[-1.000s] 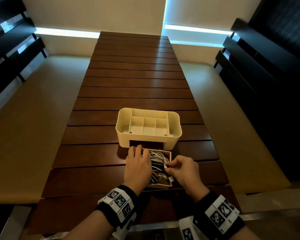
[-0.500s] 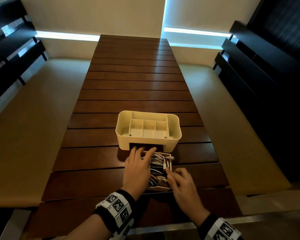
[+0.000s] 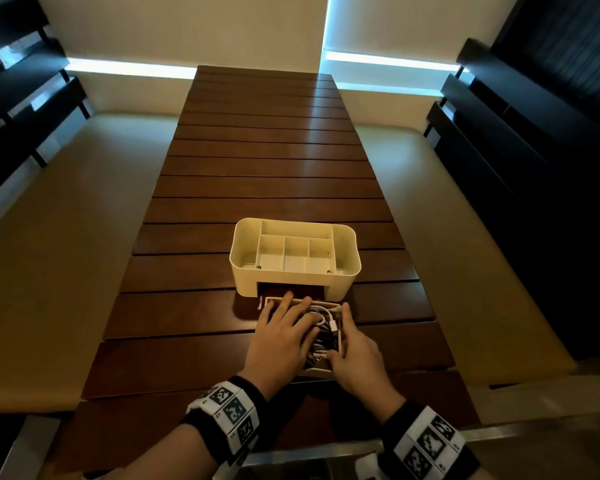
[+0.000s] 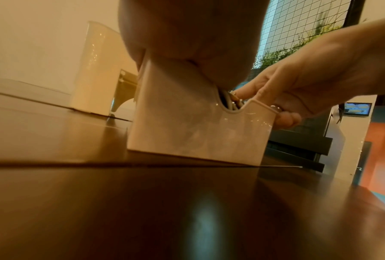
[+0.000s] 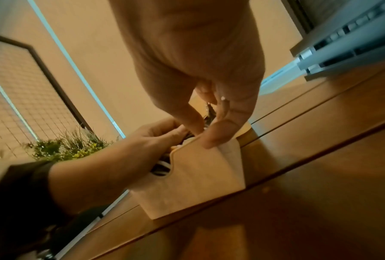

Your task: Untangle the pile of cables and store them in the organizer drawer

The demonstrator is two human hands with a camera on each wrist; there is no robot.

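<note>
- One long slatted wooden table [image 3: 267, 174] fills the middle of the head view, running from 6 o'clock up to 12 o'clock, with pale cushioned benches [image 3: 66, 237] along it at 9 and 3 o'clock.
- Next in size, the cream organizer [image 3: 294, 259] stands on the table just past the centre, its top split into several open compartments and its drawer slot facing 6 o'clock (the slot reads as a dark gap).
- Pulled right out of that slot, the drawer [image 3: 341, 344] sits on the table at 6 o'clock of the organizer, close to it, with its far end just short of the opening.
- Spread flat, the left hand [image 3: 284, 336] lies on top of the drawer's contents, fingers straight and pointing to 12 o'clock, pressing down and gripping nothing.
- At 3 o'clock of it, the right hand [image 3: 355, 355] holds the drawer's right wall: the right wrist view shows the thumb outside the near corner and the fingers curled over the rim into the drawer.
- Smaller still, the cables [image 3: 321, 323], white and dark, lie coiled inside the drawer between the two hands; one white plug end pokes up by the right wall, and another white end hangs over the far left corner.
- Smallest, a ring [image 4: 276, 107] shows on a finger of the right hand in the left wrist view.
</note>
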